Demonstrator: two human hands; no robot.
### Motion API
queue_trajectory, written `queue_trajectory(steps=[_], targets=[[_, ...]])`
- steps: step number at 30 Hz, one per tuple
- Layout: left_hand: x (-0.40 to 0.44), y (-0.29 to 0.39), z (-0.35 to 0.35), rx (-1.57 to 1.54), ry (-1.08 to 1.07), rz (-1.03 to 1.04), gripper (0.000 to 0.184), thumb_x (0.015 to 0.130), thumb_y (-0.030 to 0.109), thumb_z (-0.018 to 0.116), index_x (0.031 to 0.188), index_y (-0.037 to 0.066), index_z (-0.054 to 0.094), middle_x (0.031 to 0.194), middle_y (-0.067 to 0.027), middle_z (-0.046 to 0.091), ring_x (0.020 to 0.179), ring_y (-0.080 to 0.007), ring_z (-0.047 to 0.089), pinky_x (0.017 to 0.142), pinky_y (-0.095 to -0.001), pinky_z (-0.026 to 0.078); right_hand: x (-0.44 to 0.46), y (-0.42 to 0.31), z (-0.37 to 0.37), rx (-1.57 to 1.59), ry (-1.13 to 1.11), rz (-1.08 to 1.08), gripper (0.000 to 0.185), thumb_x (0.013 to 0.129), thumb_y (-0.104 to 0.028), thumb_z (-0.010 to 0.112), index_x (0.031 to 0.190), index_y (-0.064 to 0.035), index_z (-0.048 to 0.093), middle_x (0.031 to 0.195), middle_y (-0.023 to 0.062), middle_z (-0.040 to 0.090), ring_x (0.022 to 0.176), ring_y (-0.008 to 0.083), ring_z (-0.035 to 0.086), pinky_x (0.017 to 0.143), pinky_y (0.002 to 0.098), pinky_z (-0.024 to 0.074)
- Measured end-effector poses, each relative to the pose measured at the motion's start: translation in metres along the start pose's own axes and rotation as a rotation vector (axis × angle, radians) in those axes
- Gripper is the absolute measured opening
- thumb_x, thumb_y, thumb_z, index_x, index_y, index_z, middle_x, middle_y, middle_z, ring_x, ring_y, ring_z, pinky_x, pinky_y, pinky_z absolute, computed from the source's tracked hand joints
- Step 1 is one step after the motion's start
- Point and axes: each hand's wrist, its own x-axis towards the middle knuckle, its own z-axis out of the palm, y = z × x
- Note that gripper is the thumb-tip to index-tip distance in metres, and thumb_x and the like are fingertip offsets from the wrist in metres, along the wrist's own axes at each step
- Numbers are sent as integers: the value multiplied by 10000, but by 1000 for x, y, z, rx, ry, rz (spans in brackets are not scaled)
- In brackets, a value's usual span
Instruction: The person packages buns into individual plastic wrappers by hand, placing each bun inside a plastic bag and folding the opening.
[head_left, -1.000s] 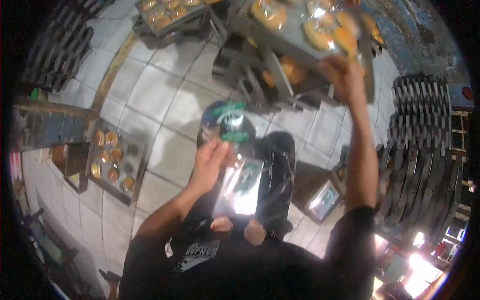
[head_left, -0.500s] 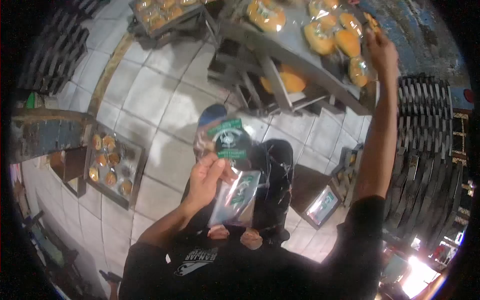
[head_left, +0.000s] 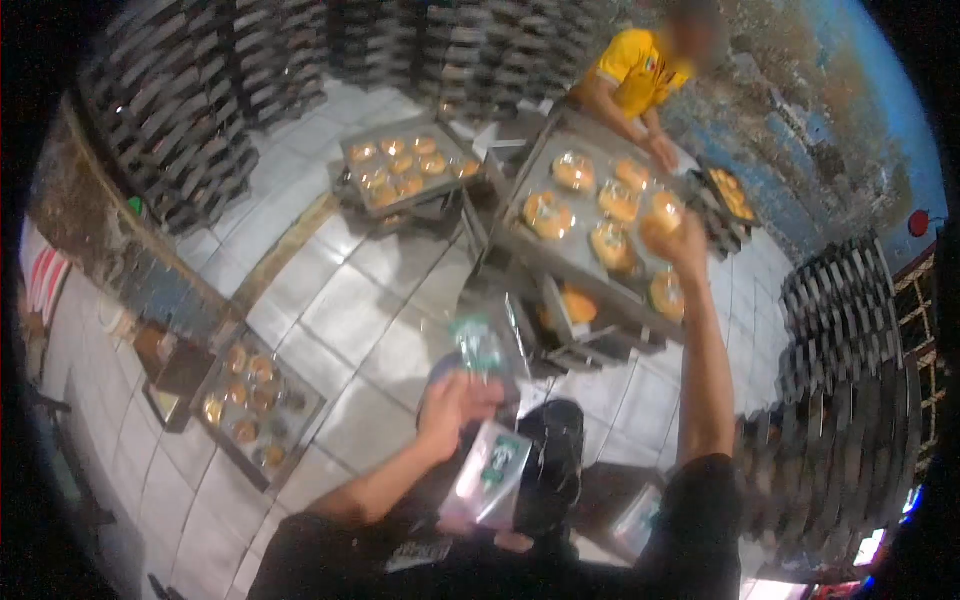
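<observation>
My left hand (head_left: 455,408) is closed on a clear plastic bag (head_left: 477,345) with green print, held up above my lap and blurred by motion. Just below it, a stack of similar printed bags (head_left: 490,475) rests on my lap. My right arm stretches forward to a metal tray (head_left: 560,135) of golden buns, several in shiny clear wrapping. There my right hand (head_left: 682,245) has its fingers closed round a bun (head_left: 663,213) at the tray's right side; blur hides the fingertips. Another bun (head_left: 667,293) lies nearer me, by the tray's edge.
A person in a yellow shirt (head_left: 640,72) is behind the tray, one hand (head_left: 662,152) at its far edge. More trays of buns stand at the left (head_left: 302,432) and back (head_left: 360,150). Stacked dark trays (head_left: 830,420) rise at the right. Bags (head_left: 637,520) lie by my right knee.
The view has tilted up, bringing the person in yellow and more trays into sight. My right hand stays at the tray's right side; my left still holds the bag.
</observation>
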Motion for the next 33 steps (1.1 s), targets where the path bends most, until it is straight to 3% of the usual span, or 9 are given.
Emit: queue_trajectory(steps=[3,7,10,13,18,24,28,32,33], targets=[[21,25,0,-176,-10,39,244,1057,252,570,1139,26,614,1196,-186,704,1081,-296,709,923,-440,586,-95,-127,6,386,41,48,567,907,-243,755,1354,10,515,1210,120,664,1066,198,669,928,338,541],[72,22,-2,-282,-8,89,249,1038,259,614,1129,28,607,1180,-184,702,1093,-296,700,924,-451,581,-241,-164,69,449,-87,117,642,859,-240,839,1366,-9,521,1248,120,638,1194,258,628,992,406,546],[67,15,31,-224,1,0,242,1027,263,636,1104,35,606,1140,-176,701,1086,-309,695,923,-454,582,-315,-138,110,-146,-66,-442,549,754,-94,864,1234,-17,608,1207,158,648,1126,376,652,956,426,546],[35,6,67,-224,-49,-127,256,1032,331,591,1096,89,645,1114,-113,720,1057,-271,701,912,-421,576,-318,-119,108,-260,138,-449,545,640,37,856,1125,-43,620,1142,173,648,1064,397,635,911,436,526],[-19,12,71,-146,-169,-277,328,1022,381,557,1179,120,679,1151,-64,731,1039,-244,700,930,-414,561,-318,-160,101,-414,108,-489,436,671,-4,782,1087,-65,668,1101,133,657,995,327,643,953,450,474],[5,-2,7,-345,-293,-123,407,1037,418,531,1263,100,648,1243,-75,691,1147,-242,646,1022,-410,509,-348,-155,158,-164,-199,-396,496,831,38,664,1319,-19,597,1271,194,653,1259,428,573,1145,601,350],[-50,-11,43,-25,-121,114,432,1036,415,558,1335,106,599,1297,-81,664,1153,-234,642,1031,-428,501,-333,-147,151,-253,-105,-433,493,873,58,592,1359,-20,568,1355,208,617,1334,419,540,1165,619,318],[13,14,14,-425,-393,-40,401,1039,367,553,1379,154,569,1291,-52,662,1206,-224,610,1057,-432,475,-326,-150,146,-212,-231,-385,503,862,26,569,1364,-16,559,1393,193,597,1362,379,526,1198,634,278],[13,-2,32,-299,-191,-5,428,1042,404,532,1382,145,561,1287,-62,656,1196,-239,615,1051,-429,483,-320,-137,153,-284,-221,-361,463,864,8,580,1326,-26,580,1373,186,605,1349,372,536,1194,640,275]])
